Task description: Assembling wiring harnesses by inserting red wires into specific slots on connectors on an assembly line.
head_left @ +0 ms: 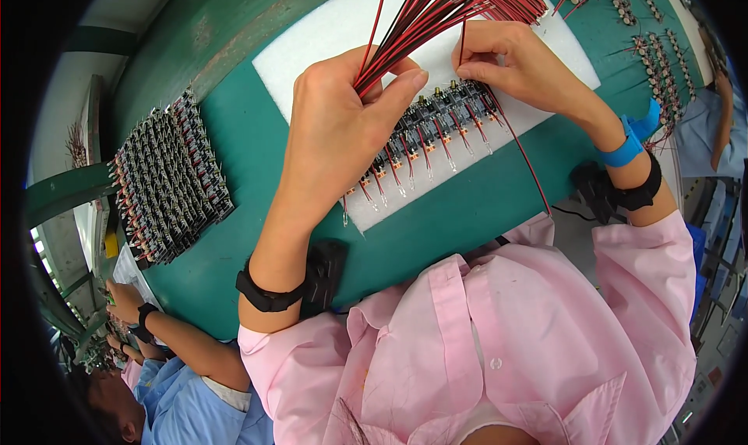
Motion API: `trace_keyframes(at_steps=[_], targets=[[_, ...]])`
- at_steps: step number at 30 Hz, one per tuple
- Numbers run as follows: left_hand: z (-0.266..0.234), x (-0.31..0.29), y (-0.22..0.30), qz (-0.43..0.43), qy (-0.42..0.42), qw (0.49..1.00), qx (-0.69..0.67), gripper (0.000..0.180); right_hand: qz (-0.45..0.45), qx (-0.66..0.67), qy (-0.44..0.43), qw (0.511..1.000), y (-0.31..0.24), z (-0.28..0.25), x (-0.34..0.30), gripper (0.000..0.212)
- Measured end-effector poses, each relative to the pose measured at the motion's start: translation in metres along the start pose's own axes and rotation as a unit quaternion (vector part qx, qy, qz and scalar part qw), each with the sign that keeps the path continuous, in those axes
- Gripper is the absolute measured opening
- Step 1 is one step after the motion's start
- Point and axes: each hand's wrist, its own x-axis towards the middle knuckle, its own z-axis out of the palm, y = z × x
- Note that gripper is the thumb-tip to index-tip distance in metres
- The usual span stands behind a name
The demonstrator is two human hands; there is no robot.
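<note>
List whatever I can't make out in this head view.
All in the head view:
- Lower ends of the red-and-black wire bundle: hidden by the left hand.
- Part of the circuit-board row: behind that same hand.
- Exact fingertip contact of the right hand: too small to tell.
- Far ends of some bundle wires: cut off by the top edge.
- What the co-worker's hand handles: too small, blurred.

Out at nine o'clock, a dense block of small circuit boards (171,184) sits on the green surface (436,246)! Between seven and eight, a co-worker in a blue shirt (187,414), black wristband (146,312) on. At two, rows of wired components (653,75), another blue-clad co-worker (705,129) beyond.
</note>
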Motion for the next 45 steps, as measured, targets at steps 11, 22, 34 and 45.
trace_keyframes(at_steps=[11,22,34,45], targets=[[0.0019,0.0002,-0.0002,0.001,-0.003,1.000,-0.003,0.011,-0.038,0.009,0.005,0.999,0.0033,0.0001,-0.0004,0.006],[0.0033,0.0002,-0.0002,0.005,0.002,1.000,0.007,0.011,-0.055,-0.024,0.012,0.998,0.0061,0.0017,0.0005,0.006],[0.0047,0.0009,-0.0007,0.002,-0.003,1.000,0.001,0.011,-0.090,-0.071,0.022,0.993,0.0035,0.0020,0.0005,0.006],[0.0019,-0.0001,-0.0007,0.007,0.094,0.992,-0.082,0.015,-0.103,-0.069,0.031,0.992,0.0057,0.0003,-0.0045,0.007]])
